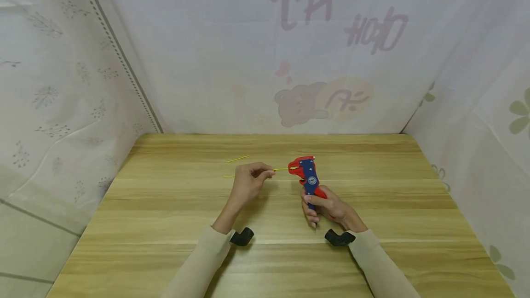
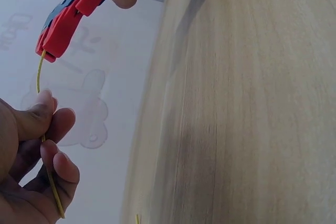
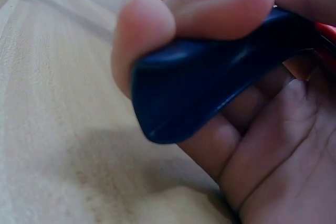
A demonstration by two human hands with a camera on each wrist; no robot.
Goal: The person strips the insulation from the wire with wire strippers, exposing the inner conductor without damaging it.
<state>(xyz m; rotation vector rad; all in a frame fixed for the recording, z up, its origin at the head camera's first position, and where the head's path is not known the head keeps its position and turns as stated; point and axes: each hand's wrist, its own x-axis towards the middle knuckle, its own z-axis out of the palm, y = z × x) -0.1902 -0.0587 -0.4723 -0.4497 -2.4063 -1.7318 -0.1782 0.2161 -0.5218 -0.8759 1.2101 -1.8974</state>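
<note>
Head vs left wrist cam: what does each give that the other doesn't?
Head only: both sleeves, the black pieces at the wrists.

Left wrist only: the yellow wire crossing the curled fingers of the left hand.

Both: that hand pinching the wire, its other end at the red nose of the tool, the right hand on the tool, the wood table.
</note>
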